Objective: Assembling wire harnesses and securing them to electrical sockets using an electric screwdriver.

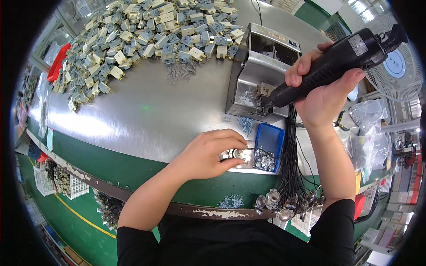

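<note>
My right hand [324,102] is wrapped round a black electric screwdriver [339,57]. The tool slants down to the left, its tip at the front of a metal screw feeder [262,66]; whether the bit touches a screw there is too small to tell. Near the table's front edge, my left hand [206,153] pinches a small pale assembly with a round metal piece [238,153] on it. A black cable runs from that assembly to the right, and the fingers partly cover it. Just right of it stands a blue tray [270,137] with small metal clips [265,160].
A large heap of grey and cream plastic housings [146,31] covers the far left, with loose springs [179,71] before it. Small screws [245,124] lie beside the tray, more [231,201] on the green edge. Black cables [290,150] with round metal ends [284,204] hang over the front.
</note>
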Motion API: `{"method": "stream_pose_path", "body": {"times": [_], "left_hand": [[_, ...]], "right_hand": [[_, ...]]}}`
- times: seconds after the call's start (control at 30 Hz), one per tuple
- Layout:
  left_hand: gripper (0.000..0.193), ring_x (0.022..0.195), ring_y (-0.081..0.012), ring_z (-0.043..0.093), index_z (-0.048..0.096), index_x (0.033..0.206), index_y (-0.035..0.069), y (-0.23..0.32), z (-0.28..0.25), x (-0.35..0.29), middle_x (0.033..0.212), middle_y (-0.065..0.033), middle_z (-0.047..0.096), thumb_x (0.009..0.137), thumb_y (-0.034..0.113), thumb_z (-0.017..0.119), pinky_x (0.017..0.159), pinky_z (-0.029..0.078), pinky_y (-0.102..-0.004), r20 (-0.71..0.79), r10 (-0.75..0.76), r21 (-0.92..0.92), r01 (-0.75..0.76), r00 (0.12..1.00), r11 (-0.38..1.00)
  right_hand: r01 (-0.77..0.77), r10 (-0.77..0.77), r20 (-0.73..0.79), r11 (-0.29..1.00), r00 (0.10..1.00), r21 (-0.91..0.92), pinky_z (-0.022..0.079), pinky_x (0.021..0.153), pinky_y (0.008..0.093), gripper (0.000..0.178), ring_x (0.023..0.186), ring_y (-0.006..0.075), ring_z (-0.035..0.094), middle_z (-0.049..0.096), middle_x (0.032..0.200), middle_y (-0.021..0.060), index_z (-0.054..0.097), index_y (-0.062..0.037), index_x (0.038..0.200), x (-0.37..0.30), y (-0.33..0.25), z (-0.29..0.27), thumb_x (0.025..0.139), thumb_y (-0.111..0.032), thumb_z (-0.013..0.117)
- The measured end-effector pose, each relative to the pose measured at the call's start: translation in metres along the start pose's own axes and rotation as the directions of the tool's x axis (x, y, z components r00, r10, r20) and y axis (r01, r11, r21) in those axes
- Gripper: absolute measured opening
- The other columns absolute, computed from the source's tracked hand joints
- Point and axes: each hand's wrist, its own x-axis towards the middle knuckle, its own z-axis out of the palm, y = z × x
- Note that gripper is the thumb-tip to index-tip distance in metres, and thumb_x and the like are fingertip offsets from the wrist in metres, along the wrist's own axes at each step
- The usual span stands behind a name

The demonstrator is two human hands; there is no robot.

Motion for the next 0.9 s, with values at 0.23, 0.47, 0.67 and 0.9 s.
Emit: {"method": "stream_pose_path", "body": {"times": [0.23,0.47,0.67,0.9], "left_hand": [[0.031,0.105,-0.0311,0.073,0.074,0.108,0.003,0.000,0.001,-0.001,0.115,-0.0111,0.074,0.079,0.008,0.084,0.090,0.059,-0.0402,0.002,0.000,0.001,0.000,1.000,1.000],[0.030,0.103,-0.0340,0.072,0.074,0.107,0.003,-0.001,-0.001,-0.003,0.114,-0.0130,0.073,0.080,0.012,0.083,0.089,0.057,-0.0403,-0.015,0.018,0.043,-0.017,1.000,0.999],[0.032,0.103,-0.0326,0.069,0.073,0.109,0.006,-0.001,-0.005,-0.005,0.111,-0.0090,0.072,0.083,0.024,0.079,0.087,0.055,-0.0422,0.005,-0.029,0.042,0.029,1.000,0.999],[0.032,0.097,-0.0352,0.068,0.073,0.106,0.004,-0.006,-0.001,-0.008,0.104,-0.0117,0.070,0.082,0.024,0.079,0.084,0.054,-0.0450,-0.025,0.005,0.048,-0.004,1.000,0.999]], "right_hand": [[0.007,-0.006,0.051,1.000,0.999,-0.024,0.044,0.061,0.0359,0.105,0.059,0.0193,0.050,0.053,0.075,0.0069,0.043,-0.0045,0.136,-0.006,-0.003,0.002,0.082,-0.095,0.043],[-0.191,0.151,0.212,0.965,0.965,0.179,0.044,0.058,0.0342,0.114,0.059,0.0161,0.050,0.050,0.075,0.0032,0.034,-0.0043,0.151,-0.035,-0.026,0.020,0.083,-0.094,0.044],[-0.276,0.189,0.322,0.928,0.928,0.249,0.048,0.058,0.0357,0.122,0.057,0.0186,0.052,0.052,0.075,0.0046,0.032,-0.0071,0.154,-0.064,-0.015,0.039,0.074,-0.097,0.050],[-0.285,0.231,0.321,0.950,0.918,0.132,0.048,0.058,0.0352,0.124,0.057,0.0180,0.053,0.052,0.074,0.0044,0.032,-0.0086,0.154,-0.072,-0.009,0.049,0.071,-0.098,0.050]]}}
